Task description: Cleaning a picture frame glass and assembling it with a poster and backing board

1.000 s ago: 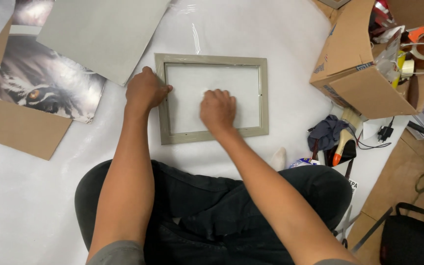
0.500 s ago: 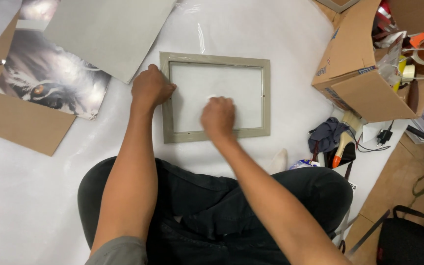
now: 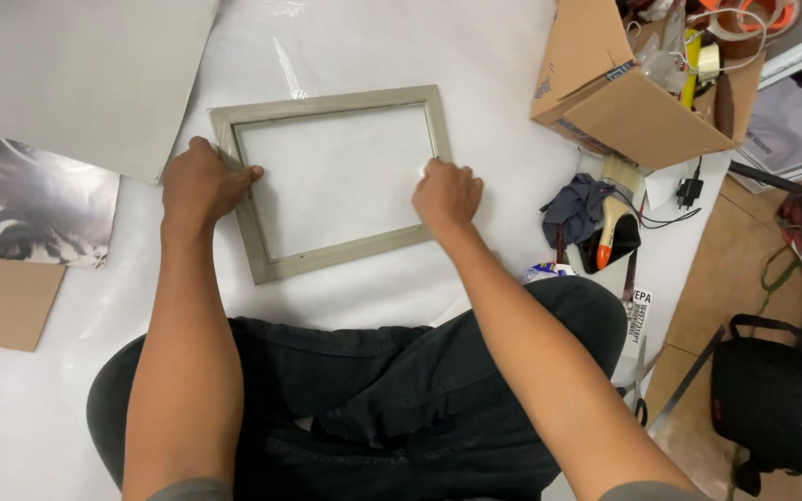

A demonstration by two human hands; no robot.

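Observation:
A grey-green picture frame (image 3: 327, 104) with a pale glass pane lies flat on the white floor sheet in front of my crossed legs. My left hand (image 3: 201, 183) grips its left edge, thumb on the frame's bar. At the frame's right edge rests my right hand (image 3: 446, 193), fingers curled over the bar near the lower right corner. Whether a small cloth is under those fingers is not clear.
A grey board (image 3: 85, 74) lies at the upper left, over an animal-face print (image 3: 20, 209) on brown cardboard (image 3: 2, 301). An open cardboard box (image 3: 642, 93) of tape and supplies stands at the upper right. A paintbrush (image 3: 613, 209), dark cloth (image 3: 573, 204), scissors (image 3: 638, 390) and black bag (image 3: 777, 408) lie right.
My right hand slid from the middle of the glass pane to the frame's right edge. The left hand stayed on the left edge. The view shifted.

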